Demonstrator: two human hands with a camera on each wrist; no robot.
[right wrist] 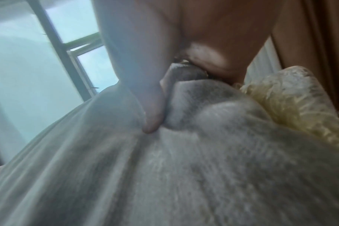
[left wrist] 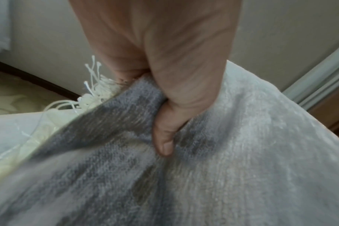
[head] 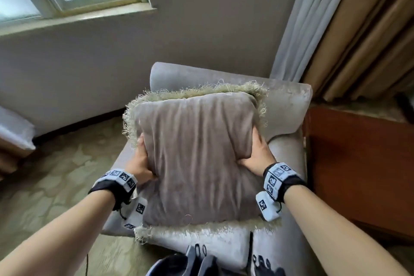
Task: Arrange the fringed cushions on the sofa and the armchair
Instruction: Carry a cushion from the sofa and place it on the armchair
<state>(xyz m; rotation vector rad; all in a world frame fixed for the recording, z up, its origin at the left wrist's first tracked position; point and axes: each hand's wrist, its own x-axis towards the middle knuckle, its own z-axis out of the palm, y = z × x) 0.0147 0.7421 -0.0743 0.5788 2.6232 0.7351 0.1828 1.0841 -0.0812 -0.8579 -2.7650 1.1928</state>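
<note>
A person holds a grey fringed cushion up in front of a grey armchair. The left hand grips its left side, thumb pushed into the soft cloth. The right hand grips its right side the same way. The cushion sits between both hands, over the seat, its pale fringe on top near the chair back.

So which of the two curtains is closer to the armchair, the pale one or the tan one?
The pale grey curtain: it hangs right behind the armchair's back corner. The tan curtain hangs further right, above the wooden cabinet.
</note>
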